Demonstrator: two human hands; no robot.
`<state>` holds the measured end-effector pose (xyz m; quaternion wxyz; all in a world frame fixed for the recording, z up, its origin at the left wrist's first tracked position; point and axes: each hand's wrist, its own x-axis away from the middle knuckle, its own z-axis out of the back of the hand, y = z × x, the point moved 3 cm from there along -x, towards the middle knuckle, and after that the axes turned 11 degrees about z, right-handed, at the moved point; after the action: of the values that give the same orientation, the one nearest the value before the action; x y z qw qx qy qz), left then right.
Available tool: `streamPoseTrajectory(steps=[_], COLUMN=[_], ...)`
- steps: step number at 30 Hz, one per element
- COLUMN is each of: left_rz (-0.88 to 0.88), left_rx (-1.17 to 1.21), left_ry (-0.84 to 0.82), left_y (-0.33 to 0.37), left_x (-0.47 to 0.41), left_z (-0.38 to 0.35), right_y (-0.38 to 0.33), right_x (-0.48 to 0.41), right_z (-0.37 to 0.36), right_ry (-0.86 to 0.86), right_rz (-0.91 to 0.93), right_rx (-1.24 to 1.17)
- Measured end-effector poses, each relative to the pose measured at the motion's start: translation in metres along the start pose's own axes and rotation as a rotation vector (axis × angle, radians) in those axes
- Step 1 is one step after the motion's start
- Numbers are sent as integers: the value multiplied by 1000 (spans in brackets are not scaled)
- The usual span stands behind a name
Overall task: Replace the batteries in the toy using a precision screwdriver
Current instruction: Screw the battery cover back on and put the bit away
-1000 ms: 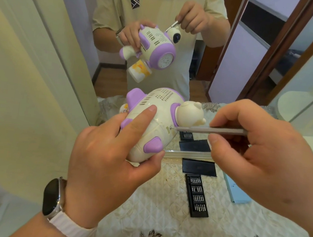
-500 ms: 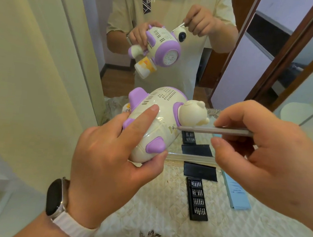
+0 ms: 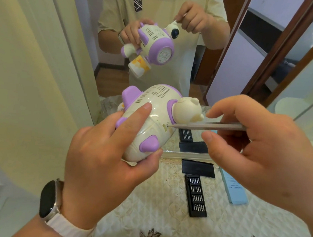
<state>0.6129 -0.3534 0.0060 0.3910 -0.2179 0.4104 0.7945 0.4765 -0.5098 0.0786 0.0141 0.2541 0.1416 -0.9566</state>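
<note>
My left hand grips a cream and purple airplane-shaped toy from below, index finger laid along its body, thumb under the purple wing. A small cream bear head sits on the toy's right end. My right hand holds a slim grey precision screwdriver level, pinched between thumb and fingers. Its tip sits at a screw spot on the toy's body just below the bear head.
A mirror straight ahead reflects the person and the toy. On the quilted cream cloth lie a black bit tray, a black lid and a light blue box. A pale wall panel stands at left.
The toy and both hands stay in nearly the same pose. The view has shifted slightly, and the screwdriver tip stays at the same spot on the toy.
</note>
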Motion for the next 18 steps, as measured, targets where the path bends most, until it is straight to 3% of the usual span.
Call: streamPoseTrajectory(steps=[18], left_rz=[-2], left_rx=[-1], left_ry=[-11], left_y=[-7], left_x=[-5], left_z=[-2], right_y=[2], right_x=[-6], right_z=[-4], right_ry=[-7], right_rz=[15], right_rx=[-5])
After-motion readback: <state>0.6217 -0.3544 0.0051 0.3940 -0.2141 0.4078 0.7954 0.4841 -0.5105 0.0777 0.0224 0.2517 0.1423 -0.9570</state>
